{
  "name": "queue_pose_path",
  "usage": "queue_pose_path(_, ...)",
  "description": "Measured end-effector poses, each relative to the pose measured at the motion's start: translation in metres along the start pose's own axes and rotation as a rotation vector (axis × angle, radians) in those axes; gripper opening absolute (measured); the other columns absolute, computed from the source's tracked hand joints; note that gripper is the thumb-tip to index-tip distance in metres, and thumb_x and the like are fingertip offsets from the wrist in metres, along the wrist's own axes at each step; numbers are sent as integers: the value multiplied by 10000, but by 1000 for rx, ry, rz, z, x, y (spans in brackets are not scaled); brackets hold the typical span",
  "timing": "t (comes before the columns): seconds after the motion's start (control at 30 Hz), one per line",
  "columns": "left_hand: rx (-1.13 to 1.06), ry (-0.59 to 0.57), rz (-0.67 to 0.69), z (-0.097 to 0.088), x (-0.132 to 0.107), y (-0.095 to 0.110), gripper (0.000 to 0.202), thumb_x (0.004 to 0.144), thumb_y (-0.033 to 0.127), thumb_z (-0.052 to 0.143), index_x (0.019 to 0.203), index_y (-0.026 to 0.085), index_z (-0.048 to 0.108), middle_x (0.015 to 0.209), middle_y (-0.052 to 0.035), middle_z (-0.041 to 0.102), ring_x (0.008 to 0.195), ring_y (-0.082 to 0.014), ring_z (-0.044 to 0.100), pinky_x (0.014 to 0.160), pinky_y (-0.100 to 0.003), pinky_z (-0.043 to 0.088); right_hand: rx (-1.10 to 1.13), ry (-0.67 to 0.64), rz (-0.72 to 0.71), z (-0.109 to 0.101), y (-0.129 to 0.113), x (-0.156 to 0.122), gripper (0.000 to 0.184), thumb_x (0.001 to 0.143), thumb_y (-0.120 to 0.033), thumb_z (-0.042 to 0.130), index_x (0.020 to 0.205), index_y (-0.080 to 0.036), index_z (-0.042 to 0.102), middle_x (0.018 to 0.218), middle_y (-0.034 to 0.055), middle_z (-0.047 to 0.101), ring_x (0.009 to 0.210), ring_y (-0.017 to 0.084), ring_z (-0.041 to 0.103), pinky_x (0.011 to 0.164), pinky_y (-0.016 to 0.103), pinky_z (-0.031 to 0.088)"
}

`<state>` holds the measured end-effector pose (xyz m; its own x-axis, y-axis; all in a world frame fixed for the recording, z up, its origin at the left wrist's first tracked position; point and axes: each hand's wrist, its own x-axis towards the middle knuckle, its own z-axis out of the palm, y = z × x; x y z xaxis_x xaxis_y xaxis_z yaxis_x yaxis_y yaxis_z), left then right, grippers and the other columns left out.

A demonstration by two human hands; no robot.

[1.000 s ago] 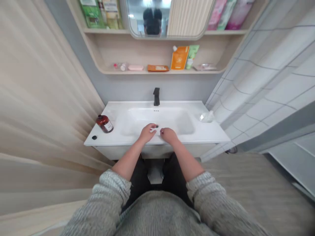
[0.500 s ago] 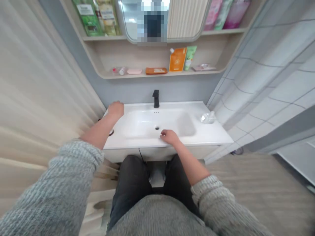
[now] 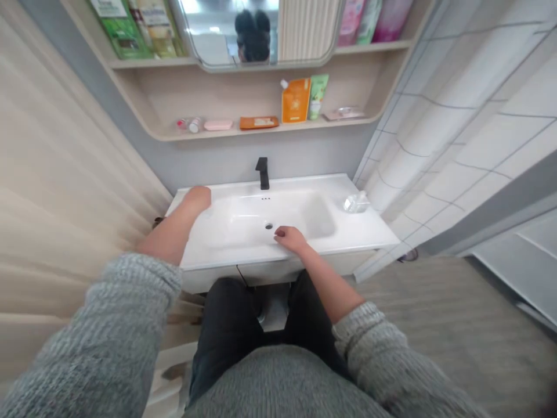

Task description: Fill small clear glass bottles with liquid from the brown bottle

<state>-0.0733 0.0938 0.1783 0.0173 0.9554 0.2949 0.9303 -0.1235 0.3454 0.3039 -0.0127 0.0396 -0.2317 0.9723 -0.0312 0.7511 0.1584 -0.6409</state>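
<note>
Head view. Left hand [image 3: 198, 199]: at the desk's [image 3: 369, 231] back left, beside the basin [image 3: 243, 225]; fingers hidden, grip cannot be told. Right hand [image 3: 289, 238]: above basin front, near drain [image 3: 268, 226]; fingers curled, contents, if any, unclear. Basin: set in desk below faucet [image 3: 263, 173]; probably stiff, smooth, slippery if wet, best held at front rim.

From my remote seat I see a gray wall [image 3: 209, 159] bearing a pale shelf unit [image 3: 169, 90] with 2 visible levels and 1 mirror [image 3: 209, 46] reflecting bright lights, a pleated beige curtain [image 3: 52, 151] at left, a white grid-lined curtain [image 3: 470, 133] at right, and grayish wood-look floor [image 3: 435, 313] below.
</note>
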Motion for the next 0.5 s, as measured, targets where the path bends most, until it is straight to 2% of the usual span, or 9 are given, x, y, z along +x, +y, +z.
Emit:
queue_pose_path(0.03, 7, -34, 17, 10, -5, 12, 46, 876, 184, 779, 855, 144, 771, 800, -126, 729, 1071, -353, 755, 1122, -538, 596, 41, 1, 1, 0, 2, 1, 225, 992, -305, 774, 1199, -274, 857, 1170, 54, 880, 1098, 284, 815, 1001, 371, 619)
queue_pose_path(0.07, 8, -64, 40, 22, -12, 25, 56, 865, 151, 765, 907, 156, 802, 896, -137, 768, 1083, -341, 761, 1132, -499, 598, 83, 5, -10, 1, 3, 2, 274, 988, -311, 788, 1255, -279, 840, 1184, 52, 874, 1071, 274, 813, 1012, 385, 625)
queue_pose_path(0.13, -22, -108, 157, 48, -37, 53, 239, 915, 125, 696, 1091, 177, 847, 1156, -159, 801, 1151, -328, 763, 1165, -461, 590, 166, 25, -60, 3, 7, 2, 506, 956, -344, 843, 1452, -287, 757, 1322, 74, 837, 1055, 261, 804, 1039, 421, 637)
queue_pose_path(0.2, -110, -116, 276, 74, -68, 81, 330, 967, 136, 641, 1219, 191, 846, 1286, -160, 780, 1204, -329, 756, 1189, -462, 586, 242, 72, -131, 6, 11, 2, 838, 884, -395, 928, 1649, -290, 604, 1556, 133, 721, 1170, 285, 786, 1101, 468, 633)
queue_pose_path(0.27, -205, -129, 333, 94, -98, 104, 365, 987, 136, 624, 1272, 214, 838, 1300, -143, 770, 1229, -326, 748, 1196, -470, 588, 294, 124, -221, 8, 15, 2, 1069, 807, -426, 991, 1741, -276, 493, 1723, 181, 572, 1404, 342, 702, 1227, 522, 570)
queue_pose_path(0.37, -325, -167, 390, 111, -125, 127, 369, 1004, 165, 655, 1324, 247, 820, 1325, -118, 765, 1268, -320, 736, 1209, -476, 581, 349, 127, -328, 10, 18, 1, 1111, 788, -436, 999, 1752, -265, 475, 1779, 182, 515, 1595, 369, 563, 1358, 557, 441)
queue_pose_path(0.5, -467, -161, 337, 122, -131, 135, 378, 1012, 201, 699, 1375, 263, 784, 1358, -107, 777, 1297, -310, 735, 1237, -495, 561, 434, 115, -289, 8, 17, 1, 1059, 773, -431, 997, 1712, -283, 530, 1738, 161, 581, 1527, 363, 629, 1295, 556, 509)
